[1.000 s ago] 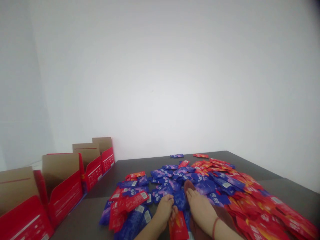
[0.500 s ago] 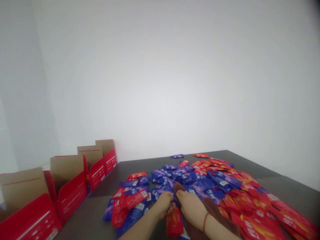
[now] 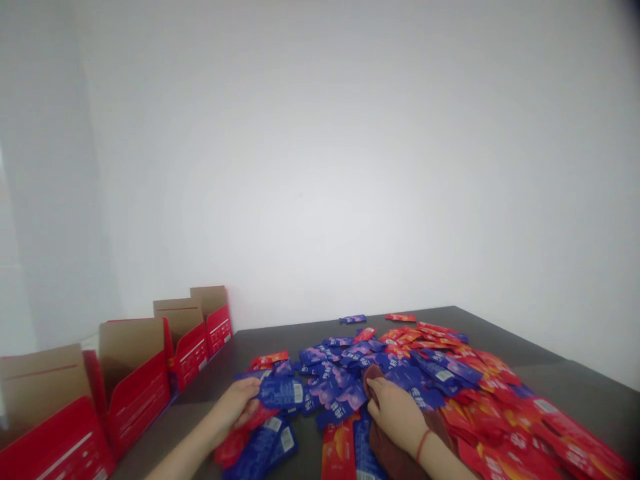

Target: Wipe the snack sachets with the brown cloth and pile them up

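Note:
My left hand [image 3: 237, 403] is closed on one end of a blue sachet [image 3: 281, 393] with a white barcode label. The sachet is held over a small heap of red and blue sachets [image 3: 260, 443] on the left. Bunched in my right hand [image 3: 397, 412] is a brown cloth [image 3: 387, 453], which trails down under the wrist. Just left of the cloth lie a red-orange sachet [image 3: 339, 451] and a blue one, side by side. Ahead of my hands spreads a pile of blue sachets [image 3: 333, 390].
Several open red cardboard boxes [image 3: 140, 380] with raised brown flaps line the left edge of the dark table [image 3: 285, 333]. Many red-orange sachets [image 3: 520, 427] are heaped to the right. Two sachets lie apart near the far edge, before a white wall [image 3: 320, 167].
My left hand has moved left, away from my right hand, and now carries a blue sachet over the left heap. My right hand keeps the cloth, slightly farther right.

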Demonstrator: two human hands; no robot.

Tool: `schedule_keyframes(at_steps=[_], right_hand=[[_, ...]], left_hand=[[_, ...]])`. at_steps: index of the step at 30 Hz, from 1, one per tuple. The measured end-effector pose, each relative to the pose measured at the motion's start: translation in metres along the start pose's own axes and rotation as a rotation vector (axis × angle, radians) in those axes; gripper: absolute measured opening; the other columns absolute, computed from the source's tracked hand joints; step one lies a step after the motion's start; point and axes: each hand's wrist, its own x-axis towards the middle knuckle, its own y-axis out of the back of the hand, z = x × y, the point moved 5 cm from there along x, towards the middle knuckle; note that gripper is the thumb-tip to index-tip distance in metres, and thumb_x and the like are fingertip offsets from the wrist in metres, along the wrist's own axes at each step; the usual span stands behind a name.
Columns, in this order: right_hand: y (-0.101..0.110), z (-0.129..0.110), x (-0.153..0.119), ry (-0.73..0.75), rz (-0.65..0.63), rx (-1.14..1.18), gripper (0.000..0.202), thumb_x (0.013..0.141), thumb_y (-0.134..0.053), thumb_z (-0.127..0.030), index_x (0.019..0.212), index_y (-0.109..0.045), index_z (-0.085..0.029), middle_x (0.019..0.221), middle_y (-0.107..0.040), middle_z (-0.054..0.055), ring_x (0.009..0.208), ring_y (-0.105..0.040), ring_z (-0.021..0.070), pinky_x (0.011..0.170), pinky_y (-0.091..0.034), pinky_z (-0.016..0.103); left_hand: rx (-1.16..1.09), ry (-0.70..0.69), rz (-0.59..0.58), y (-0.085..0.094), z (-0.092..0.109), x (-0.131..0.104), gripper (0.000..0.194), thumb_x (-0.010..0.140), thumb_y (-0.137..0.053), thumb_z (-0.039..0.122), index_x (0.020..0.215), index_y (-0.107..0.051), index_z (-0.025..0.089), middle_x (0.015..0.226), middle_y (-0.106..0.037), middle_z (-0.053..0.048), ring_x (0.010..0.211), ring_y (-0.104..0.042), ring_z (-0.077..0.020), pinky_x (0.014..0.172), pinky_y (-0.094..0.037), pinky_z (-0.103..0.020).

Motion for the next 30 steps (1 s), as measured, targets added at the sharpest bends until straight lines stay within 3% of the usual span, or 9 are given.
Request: schedule_keyframes(at_steps=[3, 5, 9, 11, 13, 16, 19, 24, 30], right_hand=[[0.003, -0.001, 0.001, 0.016, -0.034, 0.042, 0.052, 0.082, -0.048, -0.027, 0.131, -0.054, -0.01, 0.123, -0.063, 0.016, 0.11, -0.06, 0.024, 0.092, -0.043, 0.033], [0.006, 0.0, 0.001, 0.015, -0.05, 0.054, 0.065, 0.078, -0.053, -0.033, 0.137, -0.047, -0.008, 0.134, -0.055, 0.018, 0.116, -0.055, 0.0274, 0.094, -0.042, 0.037], [0.005, 0.001, -0.006, -0.027, -0.103, -0.058, 0.087, 0.063, -0.067, -0.041, 0.142, -0.042, -0.015, 0.145, -0.043, 0.017, 0.124, -0.044, 0.0384, 0.095, -0.038, 0.054], [0.001, -0.001, -0.009, -0.031, -0.133, -0.111, 0.086, 0.059, -0.071, -0.04, 0.138, -0.047, -0.016, 0.141, -0.048, 0.017, 0.122, -0.045, 0.0401, 0.093, -0.037, 0.057], [-0.005, -0.004, -0.011, -0.016, -0.135, -0.121, 0.077, 0.06, -0.072, -0.034, 0.132, -0.053, -0.015, 0.133, -0.054, 0.017, 0.119, -0.047, 0.0389, 0.094, -0.037, 0.054], [-0.013, -0.004, -0.009, -0.004, -0.117, -0.119, 0.052, 0.072, -0.062, -0.022, 0.123, -0.06, -0.015, 0.124, -0.06, 0.017, 0.115, -0.052, 0.0332, 0.094, -0.039, 0.045], [-0.015, 0.005, -0.003, 0.0, -0.092, -0.089, 0.033, 0.084, -0.044, -0.012, 0.107, -0.067, -0.015, 0.11, -0.066, 0.015, 0.102, -0.061, 0.0253, 0.089, -0.043, 0.036], [0.014, 0.032, 0.017, 0.022, 0.036, 0.004, 0.036, 0.091, -0.034, -0.014, 0.106, -0.067, -0.018, 0.106, -0.068, 0.009, 0.099, -0.063, 0.0187, 0.09, -0.043, 0.029], [0.047, 0.056, 0.029, -0.041, 0.236, 0.013, 0.049, 0.097, -0.029, -0.028, 0.141, -0.039, -0.011, 0.14, -0.047, 0.015, 0.13, -0.041, 0.0221, 0.108, -0.029, 0.036]], left_hand=[[0.16, 0.066, 0.051, 0.047, -0.021, -0.011, 0.024, 0.084, -0.045, 0.035, 0.068, -0.051, 0.019, 0.037, -0.032, 0.01, 0.031, -0.018, -0.0056, 0.04, -0.011, -0.019], [0.452, 0.104, 0.082, 0.066, -0.03, -0.019, 0.024, 0.086, -0.039, 0.03, 0.067, -0.05, 0.021, 0.038, -0.035, 0.009, 0.032, -0.027, -0.0087, 0.041, -0.02, -0.019], [1.015, 0.05, 0.212, 0.071, -0.017, -0.029, 0.015, 0.082, -0.047, 0.025, 0.069, -0.054, 0.022, 0.064, -0.06, 0.002, 0.07, -0.061, -0.0247, 0.066, -0.046, -0.035], [1.124, -0.065, 0.294, 0.05, 0.001, -0.03, 0.012, 0.08, -0.047, 0.019, 0.082, -0.059, 0.02, 0.092, -0.065, -0.007, 0.1, -0.057, -0.0307, 0.085, -0.043, -0.043], [1.281, -0.245, 0.296, 0.01, 0.021, -0.026, 0.024, 0.081, -0.044, 0.015, 0.097, -0.061, 0.015, 0.11, -0.061, -0.014, 0.11, -0.053, -0.0309, 0.094, -0.039, -0.043], [1.231, -0.383, 0.027, -0.064, 0.031, -0.01, 0.037, 0.081, -0.052, 0.021, 0.117, -0.059, 0.014, 0.127, -0.056, -0.014, 0.121, -0.048, -0.0277, 0.103, -0.034, -0.037], [1.202, -0.312, -0.096, -0.111, 0.027, 0.012, 0.064, 0.065, -0.069, 0.021, 0.127, -0.055, 0.011, 0.127, -0.057, -0.018, 0.121, -0.05, -0.0327, 0.104, -0.035, -0.04], [1.211, -0.269, -0.072, -0.131, 0.024, 0.035, 0.044, 0.06, -0.071, 0.012, 0.103, -0.068, 0.011, 0.114, -0.064, -0.022, 0.109, -0.058, -0.0365, 0.095, -0.043, -0.042], [1.166, -0.256, 0.065, -0.127, 0.045, 0.042, 0.026, 0.09, -0.045, 0.018, 0.103, -0.067, 0.01, 0.101, -0.067, -0.022, 0.101, -0.063, -0.0335, 0.087, -0.045, -0.044]])
